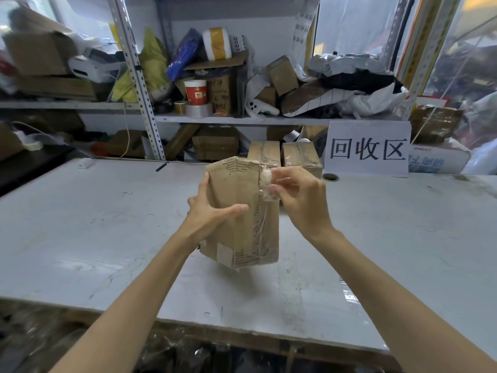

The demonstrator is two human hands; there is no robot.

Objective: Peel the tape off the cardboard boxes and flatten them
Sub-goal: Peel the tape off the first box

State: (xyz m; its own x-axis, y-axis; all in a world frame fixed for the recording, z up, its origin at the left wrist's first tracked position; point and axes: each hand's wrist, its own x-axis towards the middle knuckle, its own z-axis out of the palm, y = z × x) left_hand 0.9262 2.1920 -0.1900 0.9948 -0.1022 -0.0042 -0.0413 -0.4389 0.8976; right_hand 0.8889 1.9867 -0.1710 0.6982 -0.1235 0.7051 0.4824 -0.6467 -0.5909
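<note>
A brown cardboard box (236, 189) is held upright in the air above the white table (107, 224). My left hand (209, 211) grips its left side, thumb across the front face. My right hand (298, 197) pinches a crumpled wad of clear tape (266, 181) at the box's upper right edge. A strip of clear tape still runs down the right part of the front face. Two more taped cardboard boxes (265, 152) (302, 157) stand side by side at the table's far edge behind it.
A white paper sign (368, 149) with black characters leans at the back right, a tape roll (330, 177) lying in front of it. Metal shelves (215, 119) behind hold boxes, bags, a paper cup and tape rolls. Dark clutter lies below the table's near edge.
</note>
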